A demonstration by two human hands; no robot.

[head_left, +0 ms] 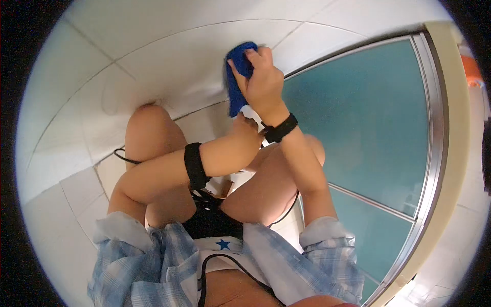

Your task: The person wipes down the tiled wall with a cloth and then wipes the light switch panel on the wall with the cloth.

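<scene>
A blue cloth is pressed against the pale tiled wall, and my right hand grips it with the thumb and fingers spread over its upper part. Below it, my left hand is curled close to the lower end of the cloth and just beside my right wrist. Its fingers are partly in shadow, and I cannot make out what is in them. A small white patch shows between the left hand and the cloth. Black straps go round both wrists.
The tiled wall curves across the front and left. A blue-green panelled door with a metal frame stands close on the right. My bent knees are under my arms, and thin black cables hang beside my legs. Something orange lies at far right.
</scene>
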